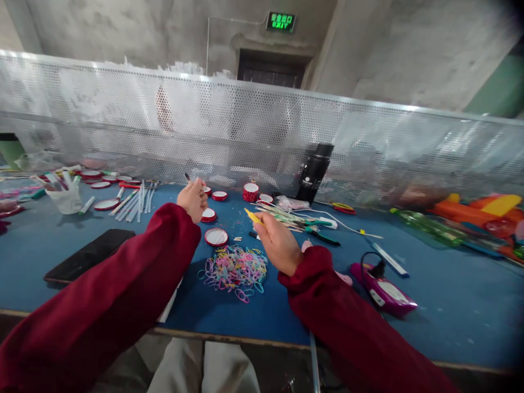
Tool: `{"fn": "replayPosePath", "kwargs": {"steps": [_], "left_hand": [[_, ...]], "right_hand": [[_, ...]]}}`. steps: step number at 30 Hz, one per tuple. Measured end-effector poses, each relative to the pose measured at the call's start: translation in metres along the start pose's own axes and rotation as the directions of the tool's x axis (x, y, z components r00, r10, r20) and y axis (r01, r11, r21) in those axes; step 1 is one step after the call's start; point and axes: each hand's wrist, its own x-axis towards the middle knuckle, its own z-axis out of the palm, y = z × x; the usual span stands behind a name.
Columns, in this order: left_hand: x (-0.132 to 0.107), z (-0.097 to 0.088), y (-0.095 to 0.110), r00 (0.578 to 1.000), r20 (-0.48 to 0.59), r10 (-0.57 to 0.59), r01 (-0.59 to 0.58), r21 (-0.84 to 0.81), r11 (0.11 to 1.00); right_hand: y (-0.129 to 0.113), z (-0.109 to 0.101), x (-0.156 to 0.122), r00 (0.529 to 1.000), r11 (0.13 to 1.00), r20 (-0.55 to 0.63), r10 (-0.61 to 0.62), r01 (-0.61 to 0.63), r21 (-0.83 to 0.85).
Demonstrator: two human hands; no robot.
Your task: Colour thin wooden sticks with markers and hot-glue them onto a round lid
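My left hand (192, 200) is raised over the blue table (450, 305), fingers pinched on a thin dark stick (187, 177) that points up. My right hand (277, 241) is closed around a yellow tool (254, 216) whose tip points left. Both arms wear dark red sleeves. A heap of small coloured rubber bands (235, 268) lies on the table just below and between the hands. A red-rimmed round lid (216, 237) sits beside the heap, with two more lids (208, 215) behind it near my left hand.
A black phone (88, 254) lies at left. A white cup of sticks (65, 196), loose white sticks (137, 203) and more lids (106, 204) are at far left. A black flask (314, 172), pliers (321, 236), a purple glue gun (382, 289) and a perforated metal screen (368, 142) stand behind and right.
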Motion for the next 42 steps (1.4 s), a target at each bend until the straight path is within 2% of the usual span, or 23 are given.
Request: {"fn": "replayPosePath", "kwargs": {"steps": [2, 3, 6, 7, 10, 15, 17, 20, 22, 24, 26, 27, 29, 33, 35, 38, 42], "left_hand": [[-0.002, 0.000, -0.002, 0.998, 0.057, 0.006, -0.005, -0.013, 1.000], [-0.006, 0.002, -0.009, 0.988, 0.143, -0.051, 0.051, 0.002, 0.999], [-0.022, 0.012, -0.037, 0.935, 0.329, -0.135, 0.101, 0.117, 0.988], [-0.028, 0.015, -0.046, 0.909, 0.370, -0.190, 0.129, 0.183, 0.975], [-0.039, 0.018, -0.062, 0.875, 0.404, -0.265, 0.157, 0.281, 0.947], [-0.042, 0.018, -0.063, 0.797, 0.504, -0.333, 0.189, 0.315, 0.930], [-0.040, 0.019, -0.059, 0.820, 0.457, -0.344, 0.214, 0.313, 0.925], [-0.035, 0.018, -0.051, 0.897, 0.318, -0.308, 0.218, 0.290, 0.932], [-0.031, 0.016, -0.046, 0.935, 0.229, -0.269, 0.205, 0.268, 0.941], [-0.027, 0.013, -0.043, 0.952, 0.170, -0.255, 0.207, 0.256, 0.944], [-0.025, 0.010, -0.043, 0.954, 0.141, -0.265, 0.220, 0.271, 0.937], [-0.024, 0.009, -0.044, 0.952, 0.135, -0.274, 0.226, 0.289, 0.930], [-0.024, 0.008, -0.046, 0.948, 0.138, -0.286, 0.227, 0.338, 0.913], [-0.023, 0.007, -0.049, 0.948, 0.193, -0.253, 0.144, 0.451, 0.881], [-0.022, 0.006, -0.047, 0.957, 0.206, -0.204, 0.072, 0.514, 0.855], [-0.024, 0.006, -0.043, 0.963, 0.213, -0.165, 0.012, 0.576, 0.817], [-0.028, 0.008, -0.042, 0.940, 0.244, -0.239, 0.065, 0.560, 0.826]], "right_hand": [[0.002, 0.005, 0.002, 0.997, 0.984, -0.076, 0.000, 0.014, 0.178], [0.003, 0.008, 0.003, 0.993, 0.964, -0.114, 0.009, 0.022, 0.264], [0.003, 0.016, 0.004, 0.979, 0.906, -0.192, 0.075, 0.013, 0.423], [0.003, 0.017, 0.003, 0.973, 0.896, -0.209, 0.101, 0.003, 0.444], [0.002, 0.016, 0.002, 0.966, 0.894, -0.224, 0.129, -0.015, 0.448], [0.006, 0.010, 0.005, 0.979, 0.945, -0.189, 0.072, -0.007, 0.326], [0.012, 0.007, 0.007, 0.982, 0.951, -0.171, 0.086, -0.030, 0.307], [0.026, 0.001, 0.011, 0.973, 0.957, -0.150, 0.173, -0.130, 0.259], [0.037, -0.003, 0.012, 0.974, 0.976, -0.105, 0.200, -0.189, 0.107], [0.047, -0.004, 0.011, 0.982, 0.979, 0.020, 0.190, -0.189, -0.071], [0.053, -0.003, 0.009, 0.968, 0.967, 0.133, 0.214, -0.190, -0.171], [0.055, -0.002, 0.008, 0.960, 0.960, 0.154, 0.236, -0.205, -0.193], [0.056, -0.001, 0.006, 0.957, 0.951, 0.114, 0.267, -0.242, -0.193], [0.049, -0.003, 0.010, 0.959, 0.962, -0.090, 0.270, -0.273, -0.023], [0.043, -0.004, 0.012, 0.955, 0.958, -0.122, 0.269, -0.252, 0.138], [0.032, -0.002, 0.011, 0.967, 0.906, -0.084, 0.243, -0.195, 0.375], [0.018, 0.001, 0.006, 0.975, 0.776, 0.019, 0.221, -0.188, 0.602]]}}
